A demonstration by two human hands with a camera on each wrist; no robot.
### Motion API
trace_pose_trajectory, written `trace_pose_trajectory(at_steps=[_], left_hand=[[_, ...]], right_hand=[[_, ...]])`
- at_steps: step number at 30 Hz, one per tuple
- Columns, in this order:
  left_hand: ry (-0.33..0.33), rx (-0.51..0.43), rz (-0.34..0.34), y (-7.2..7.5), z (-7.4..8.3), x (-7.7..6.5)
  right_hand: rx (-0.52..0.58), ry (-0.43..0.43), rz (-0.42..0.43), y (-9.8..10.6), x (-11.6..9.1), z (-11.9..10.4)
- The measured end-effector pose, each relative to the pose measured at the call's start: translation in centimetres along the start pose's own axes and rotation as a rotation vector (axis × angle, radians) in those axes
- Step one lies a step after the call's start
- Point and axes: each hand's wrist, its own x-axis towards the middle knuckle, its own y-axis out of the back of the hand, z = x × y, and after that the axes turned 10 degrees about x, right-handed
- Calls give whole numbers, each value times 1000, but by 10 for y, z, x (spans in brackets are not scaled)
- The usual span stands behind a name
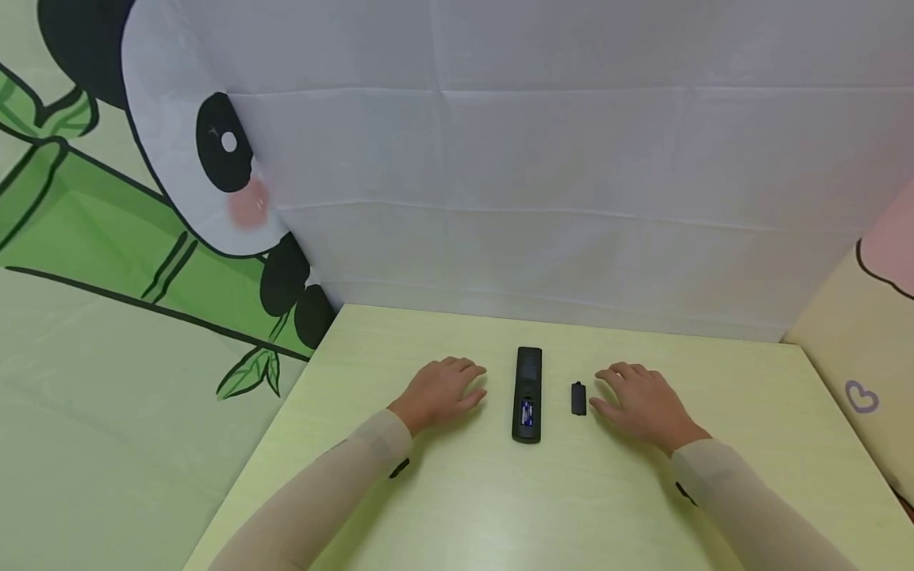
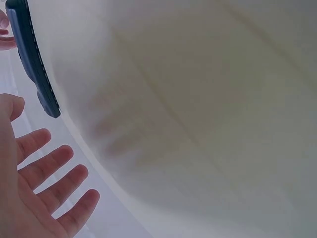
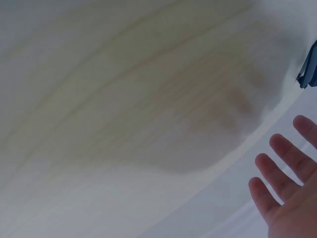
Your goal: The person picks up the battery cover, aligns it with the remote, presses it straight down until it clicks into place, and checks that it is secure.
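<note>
A black remote control [image 1: 527, 373] lies face down on the table between the hands, its battery compartment uncovered. Inside the compartment sit blue batteries [image 1: 527, 413]. Right of the remote lies a small black battery cover [image 1: 578, 399], apart from it. My left hand [image 1: 441, 392] is left of the remote, holding nothing, its fingers spread loosely. In the left wrist view the remote [image 2: 30, 59] stands beyond the thumb, not touched. My right hand [image 1: 640, 403] is just right of the cover, with relaxed fingers and nothing in them. The right wrist view catches a dark piece [image 3: 310, 69] at its edge.
The pale yellow table [image 1: 528, 515] runs back to a white cloth [image 1: 543, 174]. A green cloth with a panda print [image 1: 171, 182] hangs at the left. At the right is a cream cloth [image 1: 850, 349] with a heart on it.
</note>
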Motion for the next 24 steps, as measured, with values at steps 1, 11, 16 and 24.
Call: trace_pose_trajectory(at_steps=[1,11,16,24], left_hand=[[1,-1,-1,1,0,0],[9,-10,-11,0,4,5],[18,-26,-11,-1,5,8],[14,-42,8,1,5,12]], right_hand=[[-1,2,0,0,0,0],[-4,-1,-6,0,2,-6],[-16,-8,-15,-2,5,-6],[-18,4,-18,-3,7,-8]])
